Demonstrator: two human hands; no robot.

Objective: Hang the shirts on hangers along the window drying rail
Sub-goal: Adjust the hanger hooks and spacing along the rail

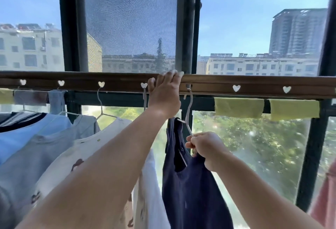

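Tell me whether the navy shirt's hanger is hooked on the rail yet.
Cannot tell. The hanger hook reaches the rail beside the left hand, but its tip is hidden.

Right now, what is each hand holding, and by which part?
The right hand pinches the white wire hanger at its shoulder, carrying the navy sleeveless shirt. The left hand grips the brown wooden rail.

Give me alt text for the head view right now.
The right hand grips a white hanger carrying a navy shirt, its hook at the wooden rail, while the left hand holds the rail. Other shirts hang to the left; yellow cloths hang to the right.
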